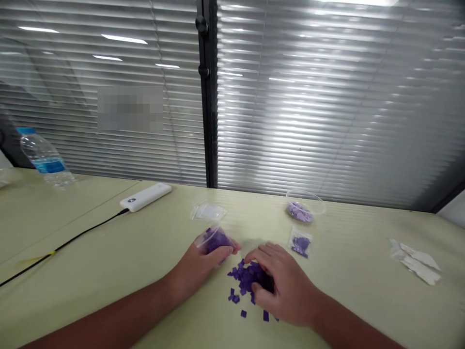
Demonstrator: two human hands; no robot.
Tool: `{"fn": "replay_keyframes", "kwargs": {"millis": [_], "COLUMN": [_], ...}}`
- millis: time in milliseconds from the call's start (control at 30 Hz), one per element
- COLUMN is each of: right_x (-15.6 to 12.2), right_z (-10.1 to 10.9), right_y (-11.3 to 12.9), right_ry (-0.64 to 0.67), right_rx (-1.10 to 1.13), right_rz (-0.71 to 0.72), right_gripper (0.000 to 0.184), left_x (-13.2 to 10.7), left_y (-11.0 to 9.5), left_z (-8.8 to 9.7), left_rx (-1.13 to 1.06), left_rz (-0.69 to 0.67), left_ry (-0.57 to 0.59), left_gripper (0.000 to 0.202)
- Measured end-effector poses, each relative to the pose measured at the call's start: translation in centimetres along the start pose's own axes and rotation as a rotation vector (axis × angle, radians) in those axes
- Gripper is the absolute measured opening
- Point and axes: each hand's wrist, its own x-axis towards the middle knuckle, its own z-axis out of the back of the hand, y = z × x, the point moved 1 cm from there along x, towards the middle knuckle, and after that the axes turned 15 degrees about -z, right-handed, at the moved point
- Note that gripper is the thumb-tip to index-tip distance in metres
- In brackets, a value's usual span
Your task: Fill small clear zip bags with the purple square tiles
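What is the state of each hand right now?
Left hand: closed, holding a small clear plastic bag of purple squares.
Right hand: curved over a pile of purple squares; cannot tell if it holds any.

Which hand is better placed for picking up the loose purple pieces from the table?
Probably the right hand: it rests on the pile of purple pieces. The left hand is occupied, gripping a small clear bag of them.
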Motion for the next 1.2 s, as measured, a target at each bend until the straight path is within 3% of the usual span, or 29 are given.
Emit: {"fn": "replay_keyframes", "kwargs": {"millis": [133,367,467,600,767,933,1067,1167,1200], "right_x": [0.1,0.4,0.4,0.1,-0.1,0.2,0.2,0.1,0.1], "right_z": [0.0,-0.5,-0.5,-0.1,0.1,-0.3,-0.2,0.2,0.4], "right_y": [0.0,-0.9,-1.0,-0.5,0.2,-0.1,-0.2,-0.3,-0.3], "right_ry": [0.025,0.042,0.053,0.066,0.074,0.059,0.048,0.033,0.022], "right_rx": [0.004,0.101,0.143,0.156,0.078,0.064,0.081,0.17,0.203], "right_rz": [0.014,0.018,0.014,-0.014,0.03,0.053,0.02,-0.029,-0.035], "right_gripper": [0.037,0.024,0.022,0.025,0.036,0.015,0.013,0.002,0.008], "left_x": [0.0,-0.5,-0.8,-0.9,-0.8,-0.9,-0.9,-0.9,-0.8], "left_y": [0.4,0.3,0.4,0.4,-0.4,-0.3,0.0,0.0,0.0], "left_z": [0.0,0.2,0.4,0.5,-0.1,-0.5,-0.6,-0.6,-0.6], "left_rx": [-0.09,-0.01,-0.016,-0.045,0.02,0.067,0.075,0.087,0.118], "left_rz": [-0.043,-0.11,-0.139,-0.153,-0.192,-0.157,-0.169,-0.182,-0.206], "left_ry": [0.018,0.202,0.209,0.242,0.318,0.294,0.23,0.25,0.265], "left_gripper": [0.017,0.018,0.017,0.027,0.024,0.02,0.028,0.038,0.039]}}
